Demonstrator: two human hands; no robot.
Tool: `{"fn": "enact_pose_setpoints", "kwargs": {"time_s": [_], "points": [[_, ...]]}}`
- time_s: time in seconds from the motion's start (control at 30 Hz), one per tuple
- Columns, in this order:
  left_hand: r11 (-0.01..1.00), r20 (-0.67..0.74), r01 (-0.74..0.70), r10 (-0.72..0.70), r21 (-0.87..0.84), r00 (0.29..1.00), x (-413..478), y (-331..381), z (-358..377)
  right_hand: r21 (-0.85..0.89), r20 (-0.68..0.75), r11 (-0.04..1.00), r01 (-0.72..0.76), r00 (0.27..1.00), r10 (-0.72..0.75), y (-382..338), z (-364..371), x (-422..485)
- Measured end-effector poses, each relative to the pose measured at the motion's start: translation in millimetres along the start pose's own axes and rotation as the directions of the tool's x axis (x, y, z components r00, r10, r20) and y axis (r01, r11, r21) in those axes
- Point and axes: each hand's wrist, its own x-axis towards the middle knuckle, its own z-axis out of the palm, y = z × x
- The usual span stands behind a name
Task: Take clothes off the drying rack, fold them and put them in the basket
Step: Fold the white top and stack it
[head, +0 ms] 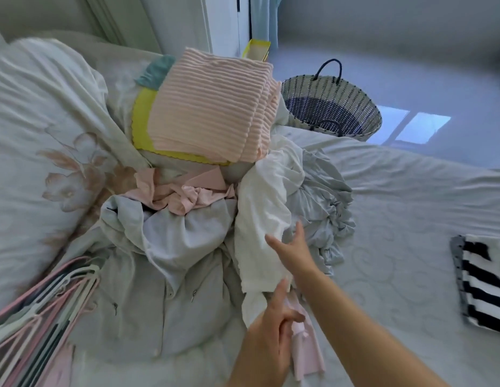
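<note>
Reaching into the heap: right hand, fingers spread, touches the white garment on the near pile, likely to pull it free for folding. Left hand pinches a pink cloth. Basket stands far right, beside the bed.

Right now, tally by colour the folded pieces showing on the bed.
Pink ribbed piece: 1
Yellow piece: 1
Teal piece: 1
Black-and-white striped piece: 1
Total: 4

One left hand, one right hand, one basket, one striped garment
</note>
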Motion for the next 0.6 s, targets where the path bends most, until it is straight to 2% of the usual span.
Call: {"fn": "enact_pose_setpoints", "kwargs": {"time_s": [0.1,0.17,0.37,0.6], "points": [[0.996,-0.159,0.093,-0.094,-0.013,0.983,-6,1,-4,-0.118,0.037,0.993,0.014,0.999,-0.009,12,-3,-6],[0.981,-0.207,0.191,-0.193,-0.033,0.959,-5,-12,-10,-0.216,0.064,0.976,0.024,0.998,-0.011,19,-2,-10],[0.929,-0.191,0.368,-0.354,0.044,0.916,6,-52,-17,-0.279,0.052,0.96,0.026,0.999,-0.012,40,-5,8],[0.893,-0.116,0.445,-0.436,0.066,0.892,37,-79,2,-0.347,0.049,0.933,0.093,0.996,-0.081,49,-19,32]]}}
